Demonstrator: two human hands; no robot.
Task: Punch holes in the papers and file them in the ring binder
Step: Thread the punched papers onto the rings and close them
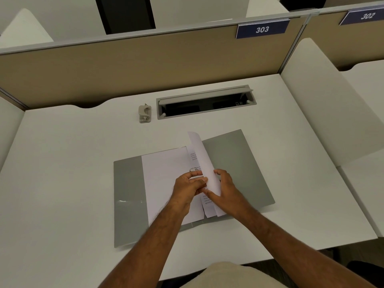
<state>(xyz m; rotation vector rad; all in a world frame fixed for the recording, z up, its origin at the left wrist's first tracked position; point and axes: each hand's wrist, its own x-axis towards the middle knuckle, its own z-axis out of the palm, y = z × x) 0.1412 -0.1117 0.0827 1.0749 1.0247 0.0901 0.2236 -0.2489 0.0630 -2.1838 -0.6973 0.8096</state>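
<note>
A grey ring binder (236,161) lies open flat in the middle of the desk. White papers (164,179) lie on its left half. One sheet (202,159) stands curled upright over the spine, where a metal ring (194,169) shows. My left hand (188,189) pinches near the sheet's lower edge at the spine. My right hand (225,191) holds the sheet from the right side, thumb against it. A small beige hole punch (144,113) stands apart on the desk behind the binder.
A grey cable tray (205,103) with its lid raised is set into the white desk (62,173) behind the binder. Beige partition walls with number plates 303 and 302 close the back; white side panels flank the desk.
</note>
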